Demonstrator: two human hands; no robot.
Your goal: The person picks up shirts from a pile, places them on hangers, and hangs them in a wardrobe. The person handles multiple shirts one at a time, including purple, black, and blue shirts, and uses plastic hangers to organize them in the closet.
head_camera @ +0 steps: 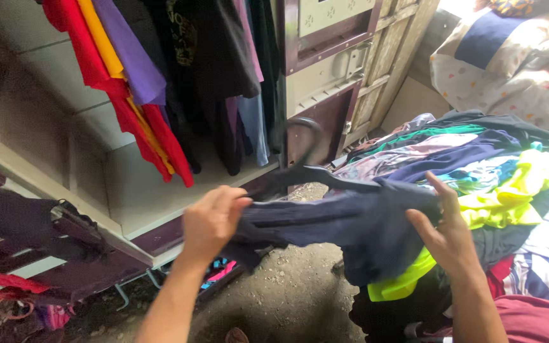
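Navy shirt (351, 222) hangs stretched between both hands, on a black hanger (316, 171) whose hook rises just above it. Left hand (211, 222) is closed around one end of the shirt, fingers curled into the cloth. Right hand (446, 232) presses against the other end with fingers spread and straight, the thumb under the fabric. Beside the shirt on the right hand's side, a heap of clothes (497, 184) holds a bright yellow-green piece, dark blue and striped ones. Beyond the shirt, an open wardrobe (141, 197) holds hung garments: red (84, 44), orange, purple (135, 57) and black (211, 51). Below the shirt lies a bare dirt floor (293, 298).
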